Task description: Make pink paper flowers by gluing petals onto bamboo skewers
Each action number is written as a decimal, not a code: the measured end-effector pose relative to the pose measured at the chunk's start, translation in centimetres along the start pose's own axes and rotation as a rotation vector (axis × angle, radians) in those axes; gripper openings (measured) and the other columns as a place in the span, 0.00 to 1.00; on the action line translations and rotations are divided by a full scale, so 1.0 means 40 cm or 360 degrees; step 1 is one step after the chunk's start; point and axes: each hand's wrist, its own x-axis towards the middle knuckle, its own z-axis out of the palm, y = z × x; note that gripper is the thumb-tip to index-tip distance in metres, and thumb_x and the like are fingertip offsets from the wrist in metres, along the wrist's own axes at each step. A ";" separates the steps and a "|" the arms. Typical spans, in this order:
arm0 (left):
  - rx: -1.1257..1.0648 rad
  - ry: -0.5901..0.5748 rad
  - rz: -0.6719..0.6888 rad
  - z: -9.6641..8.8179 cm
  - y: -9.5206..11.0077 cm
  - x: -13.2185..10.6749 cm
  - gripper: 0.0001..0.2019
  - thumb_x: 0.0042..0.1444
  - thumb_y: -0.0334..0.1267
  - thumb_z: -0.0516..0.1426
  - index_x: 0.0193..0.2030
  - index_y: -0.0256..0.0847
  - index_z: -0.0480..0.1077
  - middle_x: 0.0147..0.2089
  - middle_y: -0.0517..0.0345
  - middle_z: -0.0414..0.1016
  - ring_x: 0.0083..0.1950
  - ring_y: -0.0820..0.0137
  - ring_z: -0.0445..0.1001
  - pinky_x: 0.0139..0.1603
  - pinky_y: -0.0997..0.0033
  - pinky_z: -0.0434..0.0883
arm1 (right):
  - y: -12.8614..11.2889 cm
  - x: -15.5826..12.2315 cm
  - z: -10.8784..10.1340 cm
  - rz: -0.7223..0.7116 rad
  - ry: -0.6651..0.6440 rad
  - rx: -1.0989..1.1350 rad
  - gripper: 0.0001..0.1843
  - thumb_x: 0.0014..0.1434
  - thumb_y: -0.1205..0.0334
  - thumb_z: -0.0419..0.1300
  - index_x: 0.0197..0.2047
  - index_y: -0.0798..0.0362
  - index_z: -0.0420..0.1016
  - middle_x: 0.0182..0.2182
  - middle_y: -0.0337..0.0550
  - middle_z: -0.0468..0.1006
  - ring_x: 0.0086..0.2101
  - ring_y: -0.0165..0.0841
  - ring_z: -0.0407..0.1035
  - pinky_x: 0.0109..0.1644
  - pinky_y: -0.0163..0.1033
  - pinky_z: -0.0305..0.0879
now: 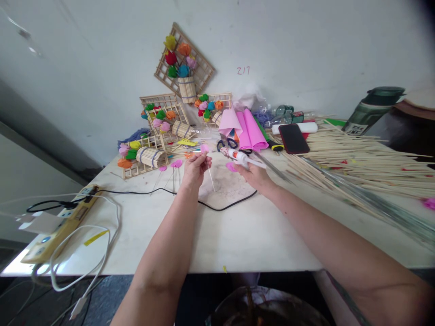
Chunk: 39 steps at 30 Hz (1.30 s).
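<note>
Pinched in the fingers of my left hand [195, 170] is a pink paper flower [204, 148] on a thin pale stick, which points down toward the table. My right hand [257, 176] is wrapped round a white glue gun [242, 157], its tip angled left toward the flower. Close by my right fingers shows a pink paper piece [231, 167]; whether they touch it I cannot tell. Left of my left hand, small pink flowers [176, 163] on thin stems rest on the table.
Wooden lattice frames with colourful flowers [149, 157] stand at back left. Pink paper rolls [249, 131], scissors [232, 143], a phone [294, 139] and many thin sticks [367, 158] lie behind and right. A black cord [220, 209] crosses from the power strip [64, 226]. A green bottle [372, 111] stands far right.
</note>
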 end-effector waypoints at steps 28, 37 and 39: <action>-0.0028 0.0042 0.0025 0.020 0.027 -0.005 0.10 0.40 0.38 0.63 0.28 0.36 0.69 0.22 0.62 0.69 0.21 0.81 0.67 0.19 0.83 0.60 | 0.028 0.007 0.003 -0.0200 -0.0164 -0.0992 0.17 0.60 0.57 0.46 0.39 0.51 0.75 0.38 0.43 0.77 0.38 0.34 0.69 0.37 0.35 0.58; -0.0026 0.0011 -0.0023 0.026 0.016 -0.010 0.11 0.39 0.39 0.64 0.27 0.35 0.69 0.22 0.61 0.71 0.21 0.81 0.67 0.18 0.82 0.58 | 0.037 0.010 0.014 -0.0134 -0.0057 -0.0801 0.15 0.57 0.59 0.49 0.37 0.50 0.76 0.35 0.41 0.78 0.35 0.33 0.70 0.34 0.34 0.57; -0.0038 0.0004 -0.0031 0.024 0.016 -0.009 0.11 0.40 0.39 0.64 0.26 0.35 0.69 0.23 0.61 0.70 0.21 0.81 0.67 0.18 0.83 0.58 | 0.035 0.017 0.015 -0.0093 -0.0053 -0.0797 0.14 0.57 0.59 0.49 0.37 0.50 0.76 0.35 0.40 0.78 0.34 0.32 0.70 0.33 0.33 0.57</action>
